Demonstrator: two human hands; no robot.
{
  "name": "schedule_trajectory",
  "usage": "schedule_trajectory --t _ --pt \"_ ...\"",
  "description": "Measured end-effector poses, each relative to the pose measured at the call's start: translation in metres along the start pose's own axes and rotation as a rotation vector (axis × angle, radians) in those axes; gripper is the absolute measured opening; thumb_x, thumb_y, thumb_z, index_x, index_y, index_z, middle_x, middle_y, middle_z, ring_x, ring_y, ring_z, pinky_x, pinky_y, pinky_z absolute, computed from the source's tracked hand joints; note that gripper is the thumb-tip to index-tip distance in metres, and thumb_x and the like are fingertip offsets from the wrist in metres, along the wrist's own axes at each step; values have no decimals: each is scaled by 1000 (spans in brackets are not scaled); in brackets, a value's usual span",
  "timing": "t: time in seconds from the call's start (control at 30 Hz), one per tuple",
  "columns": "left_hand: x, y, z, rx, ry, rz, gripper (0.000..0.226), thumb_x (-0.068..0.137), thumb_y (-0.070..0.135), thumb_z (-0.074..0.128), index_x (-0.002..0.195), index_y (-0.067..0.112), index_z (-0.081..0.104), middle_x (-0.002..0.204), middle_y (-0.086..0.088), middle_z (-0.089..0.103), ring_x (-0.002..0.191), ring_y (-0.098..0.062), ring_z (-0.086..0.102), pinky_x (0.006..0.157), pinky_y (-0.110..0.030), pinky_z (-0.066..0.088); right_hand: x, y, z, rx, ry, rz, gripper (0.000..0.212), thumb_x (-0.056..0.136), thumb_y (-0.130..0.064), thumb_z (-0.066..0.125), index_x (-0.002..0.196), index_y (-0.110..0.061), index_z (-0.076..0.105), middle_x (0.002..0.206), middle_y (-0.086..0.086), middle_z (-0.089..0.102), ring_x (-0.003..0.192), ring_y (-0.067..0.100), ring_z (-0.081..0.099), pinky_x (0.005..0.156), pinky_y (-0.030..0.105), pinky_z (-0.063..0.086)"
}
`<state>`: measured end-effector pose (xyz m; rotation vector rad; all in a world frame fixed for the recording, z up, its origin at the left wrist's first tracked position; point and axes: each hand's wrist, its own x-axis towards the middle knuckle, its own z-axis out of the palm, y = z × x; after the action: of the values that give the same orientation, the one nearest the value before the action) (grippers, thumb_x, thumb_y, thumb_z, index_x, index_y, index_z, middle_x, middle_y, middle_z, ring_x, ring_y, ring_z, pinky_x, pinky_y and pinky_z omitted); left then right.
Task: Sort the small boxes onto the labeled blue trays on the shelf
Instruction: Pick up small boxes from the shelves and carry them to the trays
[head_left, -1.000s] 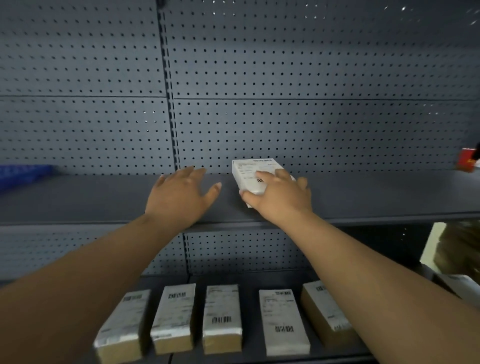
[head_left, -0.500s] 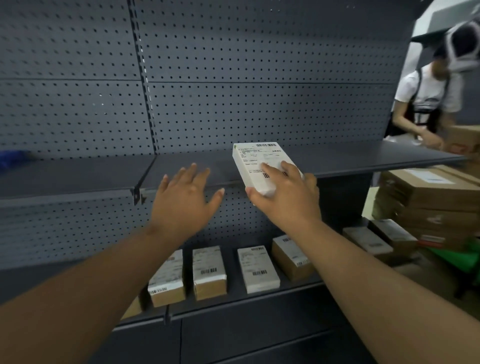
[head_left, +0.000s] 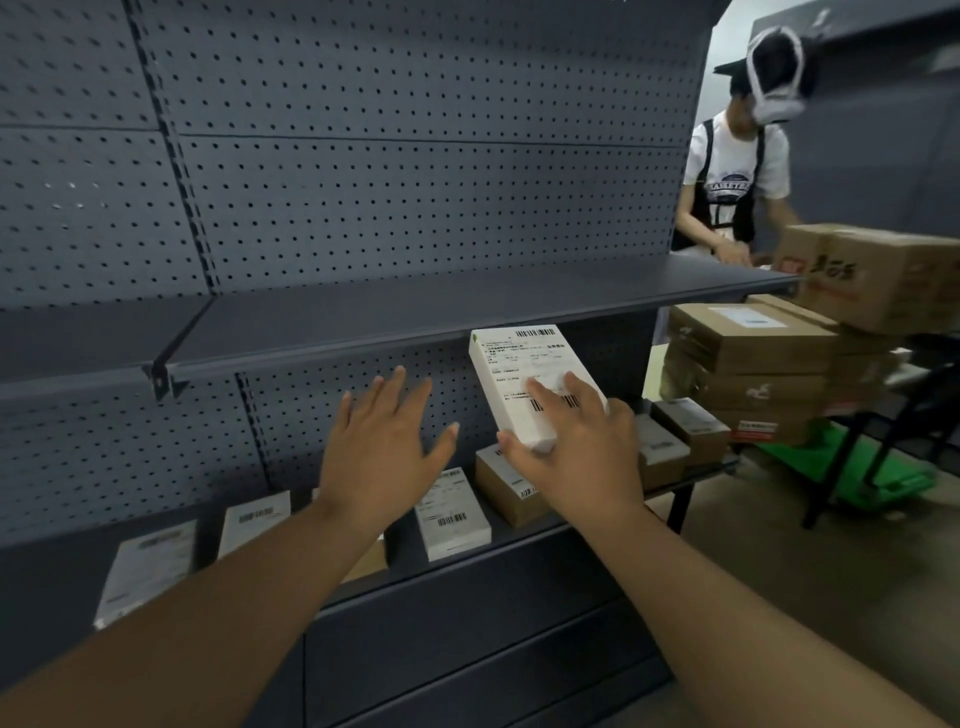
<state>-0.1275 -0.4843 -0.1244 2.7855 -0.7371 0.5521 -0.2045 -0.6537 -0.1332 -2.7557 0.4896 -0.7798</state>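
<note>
The small white box (head_left: 524, 379) is in the air, held in front of the pegboard just under the front lip of the upper shelf (head_left: 415, 317) and above the row of boxes on the lower shelf (head_left: 519, 540). The right hand (head_left: 576, 462) has its grip clamped on the box's near end only, thumb at the lower corner and fingers across the label, so the far end juts out unsupported. A loose hold or a knock against the shelf lip could, I judge, drop it onto the brown box (head_left: 506, 488) or the white box (head_left: 452, 514) below. The left hand (head_left: 384, 447) hovers beside it with its grip apart, fingers spread, touching nothing. No blue tray shows in this view, so the bigger risk is setting the box in the wrong place. The label carries 2 barcodes, 1 at the top edge and 1 partly under the fingers, plus lines of small print too blurred to read. Off to the right, stacked cartons (head_left: 748, 348) bear red markings I cannot make out, and another person (head_left: 732, 171) wears a shirt with arched lettering, also unreadable.
</note>
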Motion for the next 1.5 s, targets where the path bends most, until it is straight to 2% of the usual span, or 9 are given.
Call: schedule_trajectory --t 0.13,0.33,0.5,0.67,0.93,1.1,1.2,1.37,1.5 --pt "4 8 27 -9 -30 -25 66 93 58 26 150 25 16 160 -4 10 146 -21 10 118 -42 5 3 22 14 -4 -36 12 75 77 -72 37 144 -39 30 154 0 23 129 35 27 103 45 31" --pt "10 15 80 34 -49 -55 67 93 59 24 150 24 15 159 -6 11 146 -23 13 118 -45 9 8 47 43 23 -19 15 90 63 -78 17 142 -39 37 152 0 28 127 37 31 101 45 32" --pt "18 23 135 36 -104 -103 68 92 59 26 150 27 13 160 -3 9 146 -23 10 118 -49 7 20 73 79 -1 -67 -6 69 82 -67 45 144 -40 30 154 -2 21 131 36 24 103 42 30" --pt "26 29 198 33 -201 -160 72 89 66 24 150 33 4 160 -1 -3 147 -24 -1 115 -57 7 36 95 118 3 -48 -18 70 82 -67 46 144 -39 31 154 0 23 129 38 28 102 42 31" --pt "38 32 273 30 -345 -255 80 84 73 27 149 37 -1 160 2 -8 146 -29 -3 109 -66 10 52 122 165 12 -69 -35 68 82 -65 49 143 -38 34 154 1 25 127 39 27 104 45 29" --pt "44 24 295 1 -374 -337 79 83 74 29 148 39 1 160 5 -5 145 -32 3 107 -65 23 60 133 179 47 -87 -21 74 75 -69 41 142 -39 36 153 1 28 129 43 27 104 50 31" --pt "47 20 301 -28 -356 -354 77 83 71 34 147 40 7 159 6 1 144 -30 9 104 -56 31 64 135 182 64 -112 -25 71 79 -68 46 143 -40 34 154 -1 24 130 40 26 106 48 31" --pt "50 17 293 -80 -325 -354 71 84 57 45 147 42 14 159 9 9 144 -23 13 100 -51 32 69 129 180 99 -133 -39 73 75 -68 42 143 -40 35 154 -1 25 129 39 26 106 51 32" --pt "52 19 262 -56 -282 -324 71 85 56 45 147 42 13 158 7 11 143 -23 16 100 -51 32 77 118 167 79 -175 -61 69 82 -65 48 144 -41 29 155 -5 20 132 35 20 108 48 31"
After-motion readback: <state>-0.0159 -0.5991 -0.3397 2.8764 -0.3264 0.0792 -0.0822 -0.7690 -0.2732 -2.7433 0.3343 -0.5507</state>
